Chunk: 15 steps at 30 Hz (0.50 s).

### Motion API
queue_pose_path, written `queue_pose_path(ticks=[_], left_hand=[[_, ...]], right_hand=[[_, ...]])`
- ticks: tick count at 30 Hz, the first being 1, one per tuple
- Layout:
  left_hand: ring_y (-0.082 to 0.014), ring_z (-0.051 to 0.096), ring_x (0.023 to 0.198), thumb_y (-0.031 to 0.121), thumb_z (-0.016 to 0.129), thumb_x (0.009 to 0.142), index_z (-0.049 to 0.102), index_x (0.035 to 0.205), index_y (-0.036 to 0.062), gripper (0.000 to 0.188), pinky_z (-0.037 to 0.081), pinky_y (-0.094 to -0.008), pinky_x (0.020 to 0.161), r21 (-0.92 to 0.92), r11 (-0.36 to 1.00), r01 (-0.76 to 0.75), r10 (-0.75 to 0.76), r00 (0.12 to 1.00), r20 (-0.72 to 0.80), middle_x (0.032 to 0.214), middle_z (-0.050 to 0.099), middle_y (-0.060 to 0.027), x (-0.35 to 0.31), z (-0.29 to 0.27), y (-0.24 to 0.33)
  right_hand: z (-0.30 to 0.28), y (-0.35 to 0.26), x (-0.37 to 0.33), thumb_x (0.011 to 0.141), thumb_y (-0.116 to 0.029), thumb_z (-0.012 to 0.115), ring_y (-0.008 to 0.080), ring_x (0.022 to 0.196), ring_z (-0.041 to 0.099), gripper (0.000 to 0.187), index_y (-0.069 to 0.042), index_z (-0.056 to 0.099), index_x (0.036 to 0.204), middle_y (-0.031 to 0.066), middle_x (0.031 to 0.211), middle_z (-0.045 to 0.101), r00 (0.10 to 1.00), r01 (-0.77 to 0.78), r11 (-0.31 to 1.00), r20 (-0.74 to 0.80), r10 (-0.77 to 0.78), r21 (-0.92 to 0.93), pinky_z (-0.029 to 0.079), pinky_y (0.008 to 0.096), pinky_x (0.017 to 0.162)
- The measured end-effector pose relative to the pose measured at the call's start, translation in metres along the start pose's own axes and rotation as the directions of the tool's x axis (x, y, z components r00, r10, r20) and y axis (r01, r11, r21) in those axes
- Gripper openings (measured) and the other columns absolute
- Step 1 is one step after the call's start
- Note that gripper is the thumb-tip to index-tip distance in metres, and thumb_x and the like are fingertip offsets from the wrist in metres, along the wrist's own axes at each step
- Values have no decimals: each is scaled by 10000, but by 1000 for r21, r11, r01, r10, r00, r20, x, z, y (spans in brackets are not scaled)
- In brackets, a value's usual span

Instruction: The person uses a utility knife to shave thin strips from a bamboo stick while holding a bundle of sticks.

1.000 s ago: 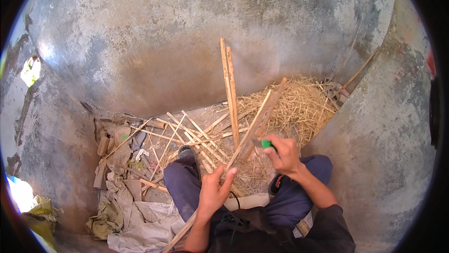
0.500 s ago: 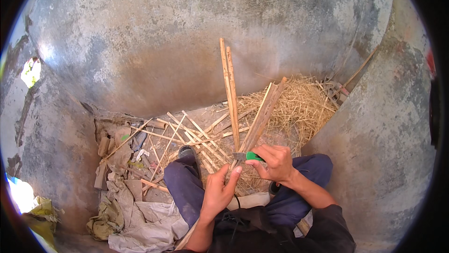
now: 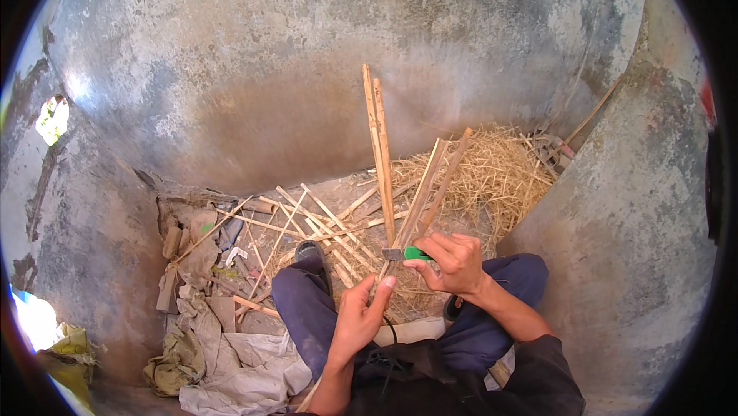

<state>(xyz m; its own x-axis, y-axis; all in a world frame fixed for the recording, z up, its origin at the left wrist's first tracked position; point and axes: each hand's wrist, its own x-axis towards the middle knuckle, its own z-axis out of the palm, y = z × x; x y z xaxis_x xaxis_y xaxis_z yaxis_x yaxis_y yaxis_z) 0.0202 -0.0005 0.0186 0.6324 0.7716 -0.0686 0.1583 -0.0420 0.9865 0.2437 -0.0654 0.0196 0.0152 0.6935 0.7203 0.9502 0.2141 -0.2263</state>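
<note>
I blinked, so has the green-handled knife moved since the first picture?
Yes, the green-handled knife moved left and toward the person. Its blade, first right of the tall wooden strips, now shows just below their lower ends.

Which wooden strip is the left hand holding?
The wooden strip crossed by the green-handled knife and running down to the left hand; the two upright strips farther left touch neither hand.
</note>
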Motion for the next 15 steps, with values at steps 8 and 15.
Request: queue_pose_path(ticks=[8,15], left_hand=[[-56,467,645,321,665,1147,648,876,1,420,380,-302,568,-16,998,55,-55,998,14,656,553,10,-4,0,-11],[-50,466,627,336,661,1148,636,860,11,435,368,-296,549,-35,997,74,-74,997,14,666,558,18,-10,-4,-21]], right_hand=[[2,17,-3,942,-413,836,233,608,685,284,-138,790,997,16,762,677,999,-49,998,-12,49,-31,509,367,557],[-1,36,7,943,-405,836,251,599,687,298,-113,781,964,40,780,713,996,-73,997,-52,72,-29,512,373,553]])
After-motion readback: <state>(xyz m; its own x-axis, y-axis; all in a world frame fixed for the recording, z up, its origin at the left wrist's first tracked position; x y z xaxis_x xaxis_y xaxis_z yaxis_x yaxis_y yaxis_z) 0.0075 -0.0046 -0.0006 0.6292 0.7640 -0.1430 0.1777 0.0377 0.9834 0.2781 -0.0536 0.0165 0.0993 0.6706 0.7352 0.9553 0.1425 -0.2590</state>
